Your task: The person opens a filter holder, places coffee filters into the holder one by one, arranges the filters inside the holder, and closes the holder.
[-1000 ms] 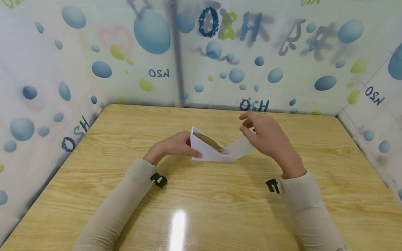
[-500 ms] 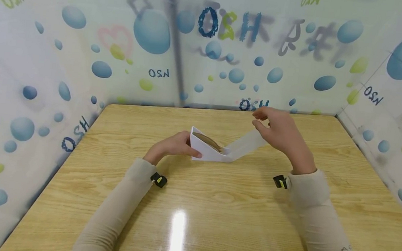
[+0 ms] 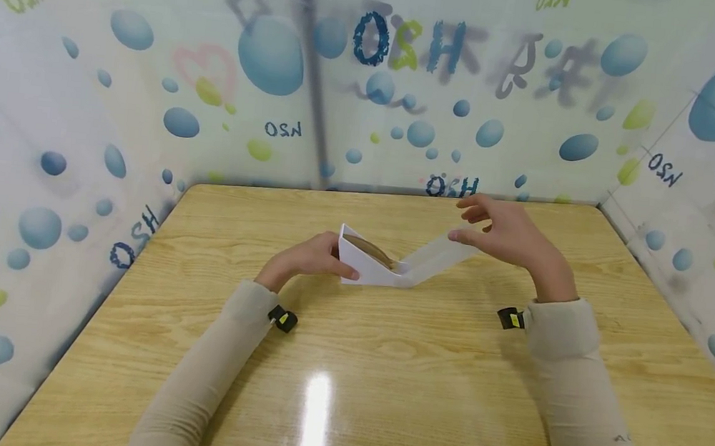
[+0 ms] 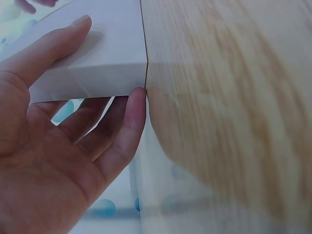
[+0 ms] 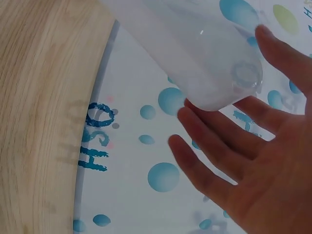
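A white box (image 3: pixel 369 266) with a slanted opening stands on the table, and something brown (image 3: pixel 373 250) shows inside it. My left hand (image 3: pixel 310 254) grips its left end. In the left wrist view the thumb (image 4: pixel 68 39) lies on the box's broad face (image 4: pixel 114 36), with the fingers along and behind its edge. From the box's low right end a translucent plastic strip (image 3: pixel 434 259) slopes up to the right. Beside its raised end is my right hand (image 3: pixel 505 230), with loosely bent fingers. In the right wrist view the strip's rounded end (image 5: pixel 214 90) lies between thumb and fingers, without a clear pinch.
The wooden table (image 3: pixel 381 383) ends at a patterned wall sheet (image 3: pixel 367 123) behind the box. Similar sheets flank both sides. Small black devices (image 3: pixel 283 318) sit at the wrists.
My right hand has moved right, and its thumb and fingers have spread apart. More of the translucent strip shows. The left hand and the box have stayed in place.
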A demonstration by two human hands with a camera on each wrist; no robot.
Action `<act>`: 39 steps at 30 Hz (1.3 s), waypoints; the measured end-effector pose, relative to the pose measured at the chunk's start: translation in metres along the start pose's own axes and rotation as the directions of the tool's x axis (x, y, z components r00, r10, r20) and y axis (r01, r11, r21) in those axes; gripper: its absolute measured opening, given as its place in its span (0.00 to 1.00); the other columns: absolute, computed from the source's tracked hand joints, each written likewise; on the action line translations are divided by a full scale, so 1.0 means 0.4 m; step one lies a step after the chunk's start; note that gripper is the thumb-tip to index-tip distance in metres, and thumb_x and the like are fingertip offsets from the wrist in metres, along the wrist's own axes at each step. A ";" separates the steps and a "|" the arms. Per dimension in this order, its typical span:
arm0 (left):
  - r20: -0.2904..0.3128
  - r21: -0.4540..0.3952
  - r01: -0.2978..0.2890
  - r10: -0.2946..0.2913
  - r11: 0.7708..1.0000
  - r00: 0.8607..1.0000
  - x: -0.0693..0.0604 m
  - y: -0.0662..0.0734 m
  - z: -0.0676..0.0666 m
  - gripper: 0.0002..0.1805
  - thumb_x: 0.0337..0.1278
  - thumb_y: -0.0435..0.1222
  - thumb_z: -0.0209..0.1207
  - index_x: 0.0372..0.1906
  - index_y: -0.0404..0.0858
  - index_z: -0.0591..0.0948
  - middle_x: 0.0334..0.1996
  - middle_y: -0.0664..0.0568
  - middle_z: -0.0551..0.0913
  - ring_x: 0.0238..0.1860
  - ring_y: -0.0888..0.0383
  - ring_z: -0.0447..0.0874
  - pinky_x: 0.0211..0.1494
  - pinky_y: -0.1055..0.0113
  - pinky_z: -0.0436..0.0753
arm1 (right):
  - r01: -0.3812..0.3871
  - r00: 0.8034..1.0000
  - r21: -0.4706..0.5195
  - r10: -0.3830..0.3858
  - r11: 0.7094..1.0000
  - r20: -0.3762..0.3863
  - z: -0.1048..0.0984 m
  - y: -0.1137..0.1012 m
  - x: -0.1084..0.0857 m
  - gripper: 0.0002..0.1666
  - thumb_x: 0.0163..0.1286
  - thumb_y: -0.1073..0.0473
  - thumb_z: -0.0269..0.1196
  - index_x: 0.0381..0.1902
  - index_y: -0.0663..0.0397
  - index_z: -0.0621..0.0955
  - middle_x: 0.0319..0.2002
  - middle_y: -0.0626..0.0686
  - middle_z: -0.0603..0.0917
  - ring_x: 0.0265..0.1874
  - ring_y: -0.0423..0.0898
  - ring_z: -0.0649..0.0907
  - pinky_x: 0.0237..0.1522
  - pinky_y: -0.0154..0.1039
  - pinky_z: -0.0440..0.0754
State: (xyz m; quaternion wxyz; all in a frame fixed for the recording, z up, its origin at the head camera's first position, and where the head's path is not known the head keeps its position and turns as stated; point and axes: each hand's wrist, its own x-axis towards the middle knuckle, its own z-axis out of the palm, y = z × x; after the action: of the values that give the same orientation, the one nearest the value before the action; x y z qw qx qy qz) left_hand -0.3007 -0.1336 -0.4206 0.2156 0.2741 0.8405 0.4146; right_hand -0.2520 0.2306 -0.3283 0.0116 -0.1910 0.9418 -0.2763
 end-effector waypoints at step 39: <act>0.002 -0.012 -0.005 0.005 1.000 1.000 -0.001 -0.001 -0.004 0.20 0.59 0.35 0.71 0.56 0.35 0.82 0.49 0.44 0.88 0.42 0.58 0.82 0.42 0.65 0.80 | 0.014 0.983 0.035 -0.021 0.999 0.180 0.004 0.036 -0.001 0.26 0.70 0.57 0.70 0.62 0.56 0.76 0.57 0.60 0.83 0.54 0.59 0.83 0.53 0.57 0.81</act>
State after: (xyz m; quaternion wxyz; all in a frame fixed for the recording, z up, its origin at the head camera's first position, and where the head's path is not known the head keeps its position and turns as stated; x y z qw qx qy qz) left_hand -0.3015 -0.1349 -0.4200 0.2170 0.2751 0.8372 0.4200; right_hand -0.2566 0.2409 -0.3373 0.0976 -0.2233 0.9304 -0.2737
